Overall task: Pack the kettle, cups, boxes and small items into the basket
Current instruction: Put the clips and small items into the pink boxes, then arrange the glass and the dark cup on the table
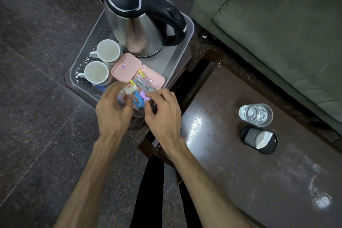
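A clear plastic basket (182, 50) stands on a small dark stand. Inside it are a steel kettle (137, 29) with a black lid and handle, two white cups (108, 50) (96, 72) on the left, and two pink boxes (125, 67) (154, 79). At the basket's near corner my left hand (112, 111) and my right hand (163, 114) wrap around a clear glass (137, 112) from both sides. The glass holds small items: blue (137, 98), purple (143, 94), white (130, 89) and silver-yellow sachets (141, 83). My right forefinger touches the purple one.
A dark wooden table (249, 172) lies to the right, carrying a glass of water (256, 114) and a black oval mesh holder (259, 139). A green sofa (277, 24) fills the upper right. Dark stone floor (37, 79) lies to the left.
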{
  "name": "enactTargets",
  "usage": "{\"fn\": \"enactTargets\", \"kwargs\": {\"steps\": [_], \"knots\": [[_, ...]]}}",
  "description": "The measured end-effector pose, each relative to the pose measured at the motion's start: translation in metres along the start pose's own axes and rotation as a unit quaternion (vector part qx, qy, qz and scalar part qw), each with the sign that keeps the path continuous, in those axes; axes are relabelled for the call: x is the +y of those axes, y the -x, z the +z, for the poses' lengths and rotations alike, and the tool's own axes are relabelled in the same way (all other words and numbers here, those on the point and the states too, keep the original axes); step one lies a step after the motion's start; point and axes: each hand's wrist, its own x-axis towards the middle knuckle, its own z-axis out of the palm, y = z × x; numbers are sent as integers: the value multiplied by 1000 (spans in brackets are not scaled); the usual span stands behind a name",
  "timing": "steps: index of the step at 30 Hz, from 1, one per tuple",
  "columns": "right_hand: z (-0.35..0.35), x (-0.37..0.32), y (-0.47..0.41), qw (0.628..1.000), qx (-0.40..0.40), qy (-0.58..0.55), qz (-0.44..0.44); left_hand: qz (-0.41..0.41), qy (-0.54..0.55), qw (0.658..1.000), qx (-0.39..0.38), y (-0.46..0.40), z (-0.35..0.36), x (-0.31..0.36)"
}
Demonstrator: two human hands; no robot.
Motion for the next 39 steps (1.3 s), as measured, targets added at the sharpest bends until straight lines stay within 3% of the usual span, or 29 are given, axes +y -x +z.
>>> {"fn": "enactTargets", "kwargs": {"steps": [5, 8, 13, 18, 22, 27, 32, 39], "knots": [[-31, 22, 13, 997, 49, -33, 44, 48, 10, 996, 77, 23, 9, 19], [-61, 46, 24, 991, 86, -41, 92, 85, 29, 994, 68, 46, 31, 40], [-121, 106, 48, 968, 168, -27, 184, 141, 30, 985, -93, 81, 89, 87], [-175, 173, 82, 937, 254, 53, 234, 206, -13, 952, -227, 105, 156, 146], [-198, 217, 102, 927, 176, 140, 301, 253, -79, 914, -309, 106, 207, 191], [-204, 259, 108, 923, 49, 111, 366, 291, -180, 865, -366, 97, 255, 227], [-203, 278, 113, 934, 78, 79, 340, 304, -230, 829, -408, 101, 282, 234], [-218, 297, 128, 926, 135, 57, 349, 283, -212, 864, -358, 110, 290, 227]]}}
